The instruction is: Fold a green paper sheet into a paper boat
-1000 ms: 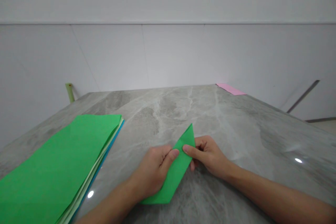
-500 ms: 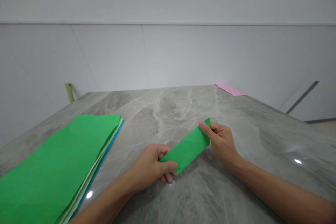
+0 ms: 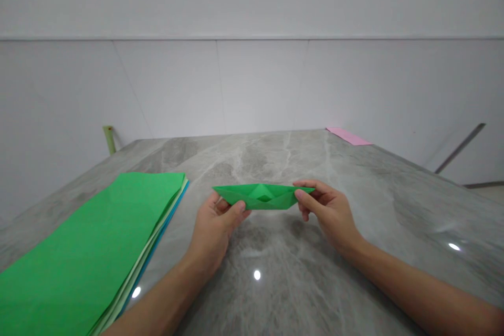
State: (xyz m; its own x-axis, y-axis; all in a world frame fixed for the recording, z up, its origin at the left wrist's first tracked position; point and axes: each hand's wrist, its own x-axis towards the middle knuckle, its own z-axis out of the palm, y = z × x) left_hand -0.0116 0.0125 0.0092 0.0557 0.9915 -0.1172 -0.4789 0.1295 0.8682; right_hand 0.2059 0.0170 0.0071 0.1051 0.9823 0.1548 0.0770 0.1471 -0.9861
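Observation:
Between my two hands is a green folded paper boat (image 3: pixel 271 200), held level with both ends pointed and a small peak rising in its middle. My left hand (image 3: pixel 216 220) pinches the left end, thumb on the near side and fingers behind. At the right end, my right hand (image 3: pixel 325 210) grips the boat between thumb and fingers. The boat appears raised a little over the grey marbled table (image 3: pixel 244 294). Parts of the fingers behind the paper are hidden.
A stack of coloured paper (image 3: pixel 98 241), green on top with pale and blue sheets beneath, lies at the left. One pink sheet (image 3: pixel 348 136) rests at the far right edge. Beyond the table stands a white wall (image 3: pixel 260 84).
The green paper has turned from a slanted flat strip to a level boat with its opening showing. My left hand has risen and shifted left; the right stays at the right end.

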